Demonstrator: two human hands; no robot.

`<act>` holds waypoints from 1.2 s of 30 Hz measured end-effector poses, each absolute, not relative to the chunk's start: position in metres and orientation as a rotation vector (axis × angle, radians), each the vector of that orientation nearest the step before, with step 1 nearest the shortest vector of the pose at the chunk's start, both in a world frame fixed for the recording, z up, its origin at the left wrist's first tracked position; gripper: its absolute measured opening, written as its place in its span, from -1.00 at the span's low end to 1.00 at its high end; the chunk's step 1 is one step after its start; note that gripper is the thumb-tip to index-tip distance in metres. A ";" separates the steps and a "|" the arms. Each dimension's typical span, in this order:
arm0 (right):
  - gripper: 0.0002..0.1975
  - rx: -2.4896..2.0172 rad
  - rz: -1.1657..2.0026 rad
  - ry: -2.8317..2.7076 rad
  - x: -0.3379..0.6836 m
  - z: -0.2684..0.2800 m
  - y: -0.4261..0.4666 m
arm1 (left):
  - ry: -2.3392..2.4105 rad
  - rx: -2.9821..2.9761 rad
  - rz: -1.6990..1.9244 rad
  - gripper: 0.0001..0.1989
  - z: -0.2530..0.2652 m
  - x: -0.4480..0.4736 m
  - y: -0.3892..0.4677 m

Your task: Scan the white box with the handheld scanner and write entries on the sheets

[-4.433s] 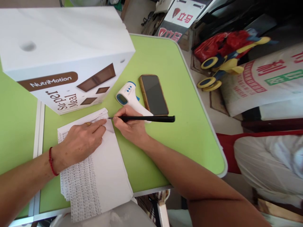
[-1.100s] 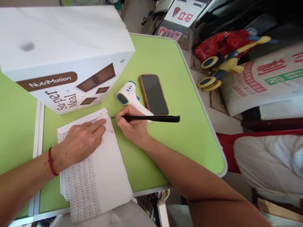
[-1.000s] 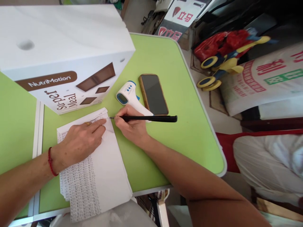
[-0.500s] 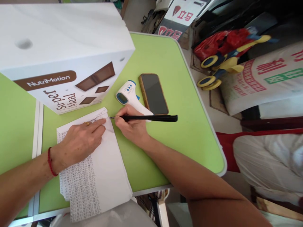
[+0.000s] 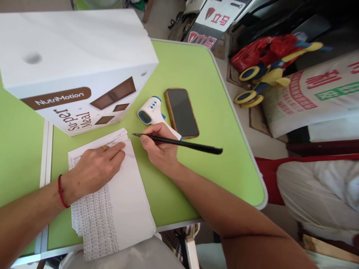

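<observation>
The thumb and forefinger of the right hand [image 5: 162,149] pinched a black pen [image 5: 190,146] close to its tip, which pointed to ten o'clock, just past the edge of the papers [image 5: 131,213]; whether it touched the green table [image 5: 224,164] was hard to tell. Lowered there, it would likely have marked the tabletop rather than the sheet. The left hand [image 5: 97,166] lay on the top sheet, fingers close together; had they eased off, the loose stack might have slid and skewed the writing. From the right fingertips, the pen's shaft ran just past three and the papers spread from nine round to six. The white thermometer [image 5: 158,118] lay at one, its handle so near the knuckles that a careless sweep could have knocked it into the phone [image 5: 182,112] at two.
</observation>
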State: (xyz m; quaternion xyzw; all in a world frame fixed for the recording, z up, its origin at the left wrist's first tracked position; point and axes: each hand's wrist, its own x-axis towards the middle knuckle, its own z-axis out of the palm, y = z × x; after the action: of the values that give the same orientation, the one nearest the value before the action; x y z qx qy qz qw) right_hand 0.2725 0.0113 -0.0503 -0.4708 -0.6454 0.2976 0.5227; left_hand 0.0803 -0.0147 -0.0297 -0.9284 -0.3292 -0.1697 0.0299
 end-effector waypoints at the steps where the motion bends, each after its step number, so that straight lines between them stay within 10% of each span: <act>1: -0.93 -1.103 0.675 -1.597 0.274 -0.050 0.011 | -1.013 -2.861 -0.526 -0.82 -0.029 0.080 -0.015; 15: -0.65 -1.285 -0.119 -2.605 0.302 -0.037 0.023 | -0.853 -2.807 -0.392 -0.81 -0.021 0.079 -0.018; 36: -0.66 -1.711 -0.148 -2.215 0.301 -0.040 0.028 | -0.777 -2.679 -0.401 -0.80 0.016 0.070 -0.034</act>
State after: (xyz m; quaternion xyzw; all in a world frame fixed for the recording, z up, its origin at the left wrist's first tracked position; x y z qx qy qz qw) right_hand 0.3011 0.0284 -0.0398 -0.6018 -0.7789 -0.0522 0.1686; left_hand 0.0704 -0.0340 0.0156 -0.9383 -0.2721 -0.1403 0.1608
